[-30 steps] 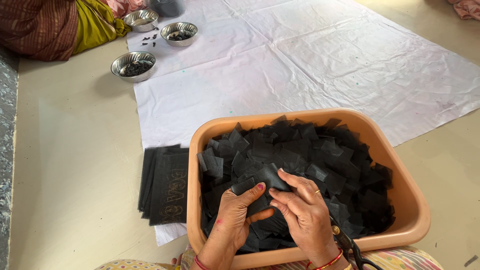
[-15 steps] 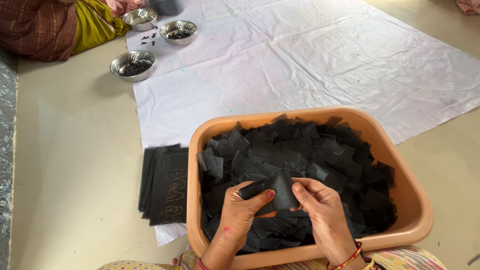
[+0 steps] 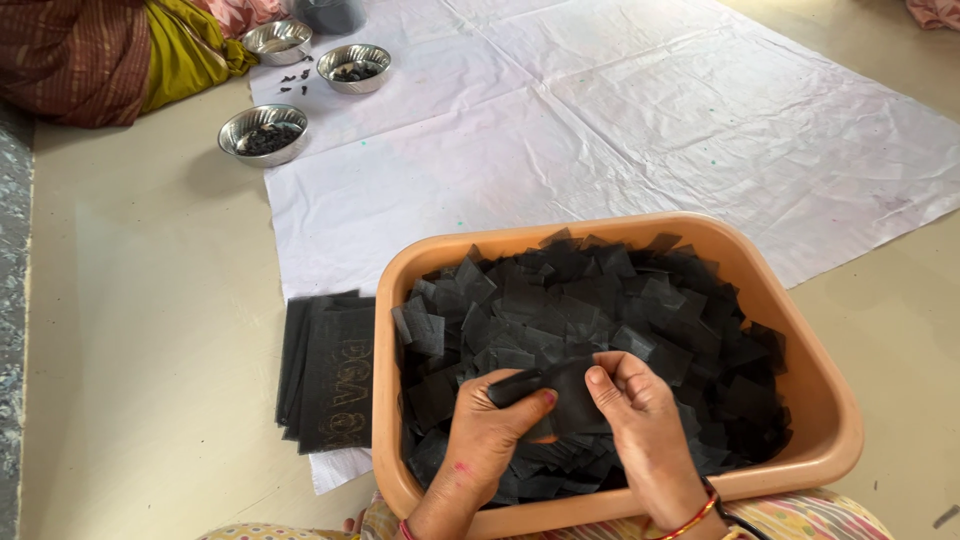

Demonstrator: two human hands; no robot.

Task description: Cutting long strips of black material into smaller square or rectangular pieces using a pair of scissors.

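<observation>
An orange plastic tub point(image 3: 810, 380) sits in front of me, filled with several small black fabric squares point(image 3: 590, 290). Over its near side, my left hand point(image 3: 480, 440) and my right hand point(image 3: 640, 420) both pinch one black fabric piece point(image 3: 560, 390), which is curled between the fingers. Left of the tub, a flat stack of black fabric sheets point(image 3: 330, 370) lies on the floor, partly on the white sheet.
A large white sheet point(image 3: 620, 120) covers the floor beyond the tub. Three steel bowls point(image 3: 265, 130) with dark bits stand at its far left corner, next to a seated person point(image 3: 90, 60) in brown and yellow cloth. Beige floor lies at left and right.
Both hands have lifted a black piece out of the pile and now hold it curled between them; earlier they were pressed down among the squares.
</observation>
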